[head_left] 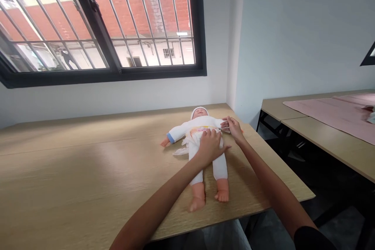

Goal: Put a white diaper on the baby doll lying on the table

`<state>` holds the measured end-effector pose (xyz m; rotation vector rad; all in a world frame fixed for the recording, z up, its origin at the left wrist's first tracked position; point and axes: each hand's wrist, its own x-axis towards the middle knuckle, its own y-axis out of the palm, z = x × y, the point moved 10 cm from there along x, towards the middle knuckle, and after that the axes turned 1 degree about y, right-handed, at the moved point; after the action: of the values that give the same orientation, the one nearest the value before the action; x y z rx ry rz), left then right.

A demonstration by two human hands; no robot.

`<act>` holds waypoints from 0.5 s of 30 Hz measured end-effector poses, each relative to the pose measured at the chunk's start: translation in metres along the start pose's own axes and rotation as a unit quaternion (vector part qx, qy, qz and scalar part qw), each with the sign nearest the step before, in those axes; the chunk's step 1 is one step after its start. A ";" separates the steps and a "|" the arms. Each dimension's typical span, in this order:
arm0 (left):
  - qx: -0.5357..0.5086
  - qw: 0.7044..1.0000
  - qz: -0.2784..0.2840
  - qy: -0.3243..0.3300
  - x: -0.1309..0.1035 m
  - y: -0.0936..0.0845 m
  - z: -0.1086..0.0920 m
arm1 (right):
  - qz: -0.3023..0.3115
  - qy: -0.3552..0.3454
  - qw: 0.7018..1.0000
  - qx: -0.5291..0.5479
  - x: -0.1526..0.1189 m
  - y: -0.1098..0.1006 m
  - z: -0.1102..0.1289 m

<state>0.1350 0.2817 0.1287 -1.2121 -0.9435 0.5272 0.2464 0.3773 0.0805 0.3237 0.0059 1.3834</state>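
Note:
A baby doll [220, 168] lies on its back on the wooden table [88, 172], head toward the wall and feet toward me. It wears a white cap, a white top with a blue cuff, and white trousers. Around its waist is a white diaper [191, 137] with a coloured band; a ruffled edge spreads out to the left. My left hand [211, 145] rests flat on the diaper's front, fingers spread. Beside the doll's sleeve on the right is my right hand [233, 128], its fingers slightly bent and apart, covering the cuff there. Whether it touches the sleeve is unclear.
A barred window [146, 19] is set in the wall behind the table. Across a gap on the right stands a second table [316, 129] with a pink cloth [331, 115] over it. The near table's right edge runs close to my right forearm.

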 end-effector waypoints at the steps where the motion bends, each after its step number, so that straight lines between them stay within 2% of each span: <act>1: -0.046 0.999 0.013 0.004 0.002 -0.008 0.011 | -0.006 -0.007 1.000 -0.003 0.001 -0.002 0.000; 3: -0.160 0.987 0.006 -0.018 0.002 -0.030 0.045 | -0.014 -0.024 1.000 -0.011 0.001 -0.005 -0.001; 4: -0.177 0.984 0.005 -0.031 0.001 -0.038 0.066 | -0.016 -0.033 0.999 -0.015 0.001 -0.006 -0.001; 5: -0.156 0.985 0.006 -0.071 -0.003 -0.044 0.092 | -0.019 -0.041 0.999 -0.017 0.001 -0.007 -0.001; 6: -0.124 0.986 0.045 -0.106 -0.008 -0.040 0.115 | -0.023 -0.048 0.998 -0.020 0.001 -0.009 -0.002; 8: -0.118 0.977 0.121 -0.133 -0.021 -0.022 0.147 | -0.033 -0.058 0.997 -0.024 0.001 -0.012 -0.003; 11: -0.145 0.946 0.254 -0.141 -0.042 0.029 0.167 | -0.055 -0.074 0.995 -0.034 -0.002 -0.016 -0.001; 13: -0.164 0.931 0.294 -0.143 -0.048 0.057 0.171 | -0.063 -0.094 0.993 -0.042 -0.007 -0.015 0.005; 15: -0.182 0.925 0.301 -0.146 -0.048 0.072 0.175 | -0.060 -0.120 0.990 -0.052 -0.014 -0.009 0.015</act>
<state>-0.0274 0.3623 0.0554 -1.8129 -0.9338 1.0776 0.2550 0.3591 0.0905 0.3939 -0.2415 1.2131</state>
